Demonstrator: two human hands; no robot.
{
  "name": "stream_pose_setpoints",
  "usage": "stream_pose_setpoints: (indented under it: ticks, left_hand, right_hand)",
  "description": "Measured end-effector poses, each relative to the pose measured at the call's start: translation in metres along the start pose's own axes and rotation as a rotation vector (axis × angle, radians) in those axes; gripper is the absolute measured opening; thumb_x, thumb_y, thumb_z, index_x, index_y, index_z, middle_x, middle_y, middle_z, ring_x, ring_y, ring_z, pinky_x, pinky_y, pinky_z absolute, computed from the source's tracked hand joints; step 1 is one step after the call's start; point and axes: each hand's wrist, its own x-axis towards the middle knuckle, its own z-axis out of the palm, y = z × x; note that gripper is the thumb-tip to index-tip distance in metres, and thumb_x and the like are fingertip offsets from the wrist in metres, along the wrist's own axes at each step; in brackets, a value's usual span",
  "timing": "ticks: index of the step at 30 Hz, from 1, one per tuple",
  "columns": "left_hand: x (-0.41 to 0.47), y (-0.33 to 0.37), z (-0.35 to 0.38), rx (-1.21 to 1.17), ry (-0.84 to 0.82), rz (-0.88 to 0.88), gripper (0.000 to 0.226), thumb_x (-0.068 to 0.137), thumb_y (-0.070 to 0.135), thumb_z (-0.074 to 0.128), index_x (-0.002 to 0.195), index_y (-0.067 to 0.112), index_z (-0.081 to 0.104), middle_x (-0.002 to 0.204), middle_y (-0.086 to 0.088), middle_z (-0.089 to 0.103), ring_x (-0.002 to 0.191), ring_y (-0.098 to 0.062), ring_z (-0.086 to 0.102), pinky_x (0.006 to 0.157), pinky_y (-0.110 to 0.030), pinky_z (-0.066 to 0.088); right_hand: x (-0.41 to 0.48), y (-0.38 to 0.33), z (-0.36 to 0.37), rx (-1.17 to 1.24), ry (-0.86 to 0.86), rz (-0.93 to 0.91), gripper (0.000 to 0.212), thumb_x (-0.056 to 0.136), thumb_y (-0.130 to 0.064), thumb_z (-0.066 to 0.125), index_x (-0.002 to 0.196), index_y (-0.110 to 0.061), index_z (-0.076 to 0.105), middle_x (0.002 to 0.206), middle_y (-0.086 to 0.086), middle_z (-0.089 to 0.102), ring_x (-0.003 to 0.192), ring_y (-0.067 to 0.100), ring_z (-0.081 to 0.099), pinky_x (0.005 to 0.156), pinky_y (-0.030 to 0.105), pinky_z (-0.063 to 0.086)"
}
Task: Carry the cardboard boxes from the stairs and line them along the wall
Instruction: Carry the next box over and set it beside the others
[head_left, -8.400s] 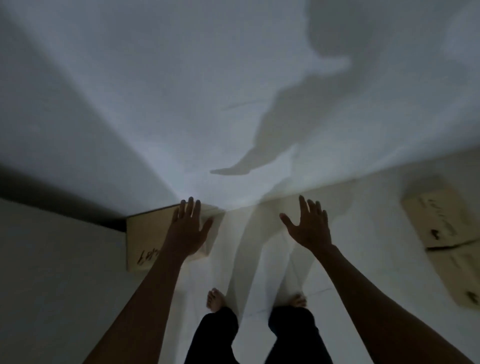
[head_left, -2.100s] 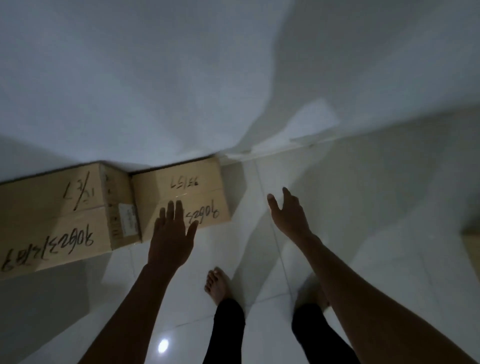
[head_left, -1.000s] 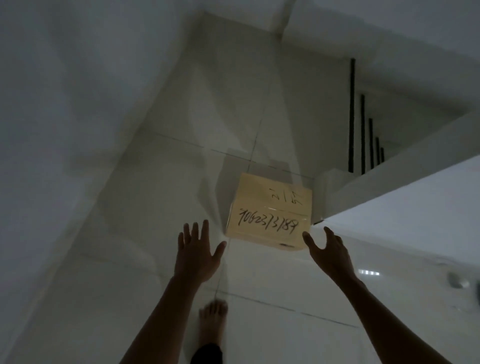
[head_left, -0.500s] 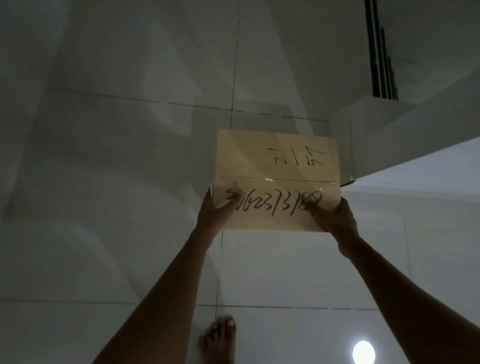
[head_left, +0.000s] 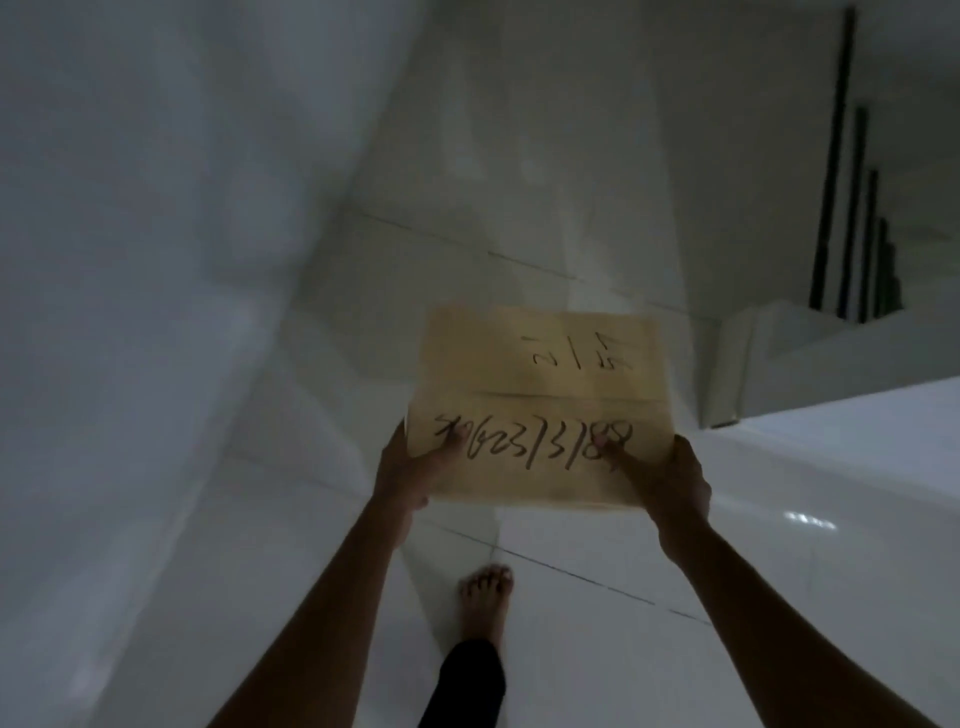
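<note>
Cardboard, pale tan and marked in black handwriting, fills the middle of the view: a single cardboard box (head_left: 540, 395) held out in front of the person, clear of the white tiled floor (head_left: 597, 649). The left hand (head_left: 410, 475) clasps the box's near left corner and the right hand (head_left: 662, 483) its near right corner, thumbs pressed on the top face over a scrawled row of digits (partly covered, so not fully legible). A taped seam crosses the top above the numbers. Below the box, one bare foot (head_left: 485, 597) stands on the tiles under a dark trouser leg. Left of the box rises a plain white wall (head_left: 145, 260). Right of the box sits a white stair ledge (head_left: 831, 426), with dark railing bars (head_left: 852, 208) beyond it.
</note>
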Motion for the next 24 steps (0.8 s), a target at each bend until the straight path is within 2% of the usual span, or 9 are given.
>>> stream_pose_setpoints:
  ticks: [2, 4, 7, 10, 14, 18, 21, 24]
  left_hand:
    - [-0.062, 0.001, -0.047, -0.055, 0.058, -0.011, 0.048, 0.073, 0.053, 0.080, 0.114, 0.037, 0.060, 0.102, 0.010, 0.069, 0.086, -0.008, 0.062, 0.073, -0.037, 0.056]
    - [-0.130, -0.001, -0.092, -0.105, 0.110, -0.006, 0.058, 0.065, 0.061, 0.079, 0.115, 0.039, 0.059, 0.104, 0.012, 0.069, 0.091, -0.012, 0.064, 0.080, -0.045, 0.057]
    - [-0.237, -0.014, -0.151, -0.184, 0.193, -0.002, 0.066, 0.057, 0.067, 0.075, 0.115, 0.039, 0.058, 0.105, 0.011, 0.069, 0.093, -0.014, 0.063, 0.082, -0.049, 0.059]
    - [-0.337, -0.041, -0.203, -0.253, 0.266, 0.011, 0.077, 0.050, 0.071, 0.076, 0.117, 0.037, 0.059, 0.106, 0.007, 0.070, 0.097, -0.020, 0.065, 0.079, -0.045, 0.060]
    - [-0.466, -0.092, -0.263, -0.347, 0.426, 0.011, 0.054, 0.071, 0.058, 0.078, 0.116, 0.035, 0.059, 0.103, 0.010, 0.067, 0.098, -0.020, 0.063, 0.082, -0.049, 0.059]
    - [-0.573, -0.154, -0.303, -0.442, 0.548, 0.006, 0.036, 0.072, 0.057, 0.078, 0.099, 0.040, 0.062, 0.098, 0.011, 0.069, 0.090, -0.017, 0.065, 0.078, -0.047, 0.059]
    - [-0.632, -0.199, -0.323, -0.504, 0.663, -0.017, 0.047, 0.069, 0.058, 0.076, 0.107, 0.035, 0.061, 0.096, 0.005, 0.070, 0.083, -0.019, 0.065, 0.068, -0.043, 0.057]
    - [-0.673, -0.247, -0.344, -0.559, 0.746, -0.046, 0.045, 0.077, 0.050, 0.078, 0.114, 0.032, 0.060, 0.098, 0.003, 0.071, 0.081, -0.016, 0.065, 0.070, -0.051, 0.060]
  right_hand:
    - [-0.066, -0.030, -0.016, -0.024, -0.060, -0.066, 0.091, 0.069, -0.060, 0.086, 0.142, -0.016, 0.053, 0.130, 0.010, 0.068, 0.119, 0.037, 0.062, 0.089, 0.039, 0.050]
    - [-0.134, -0.055, -0.033, -0.042, -0.116, -0.159, 0.088, 0.072, -0.057, 0.085, 0.142, -0.015, 0.053, 0.130, 0.010, 0.068, 0.118, 0.037, 0.063, 0.090, 0.040, 0.051]
    - [-0.233, -0.073, -0.057, -0.083, -0.188, -0.286, 0.089, 0.071, -0.058, 0.086, 0.143, -0.017, 0.052, 0.128, 0.011, 0.069, 0.118, 0.038, 0.064, 0.093, 0.046, 0.053]
    - [-0.329, -0.071, -0.072, -0.114, -0.262, -0.377, 0.092, 0.069, -0.059, 0.087, 0.144, -0.019, 0.052, 0.129, 0.010, 0.069, 0.118, 0.037, 0.064, 0.094, 0.046, 0.053]
    - [-0.457, -0.052, -0.086, -0.151, -0.375, -0.470, 0.091, 0.069, -0.057, 0.087, 0.144, -0.018, 0.052, 0.130, 0.011, 0.068, 0.118, 0.037, 0.064, 0.097, 0.047, 0.055]
    - [-0.559, -0.023, -0.089, -0.228, -0.504, -0.565, 0.090, 0.072, -0.054, 0.087, 0.145, -0.016, 0.051, 0.131, 0.012, 0.068, 0.119, 0.037, 0.064, 0.096, 0.046, 0.053]
    - [-0.619, -0.004, -0.076, -0.313, -0.593, -0.629, 0.091, 0.074, -0.053, 0.086, 0.147, -0.013, 0.050, 0.133, 0.014, 0.066, 0.120, 0.038, 0.063, 0.095, 0.044, 0.052]
    - [-0.670, 0.019, -0.054, -0.381, -0.663, -0.676, 0.093, 0.073, -0.054, 0.086, 0.148, -0.014, 0.049, 0.133, 0.015, 0.066, 0.121, 0.040, 0.062, 0.098, 0.048, 0.052]
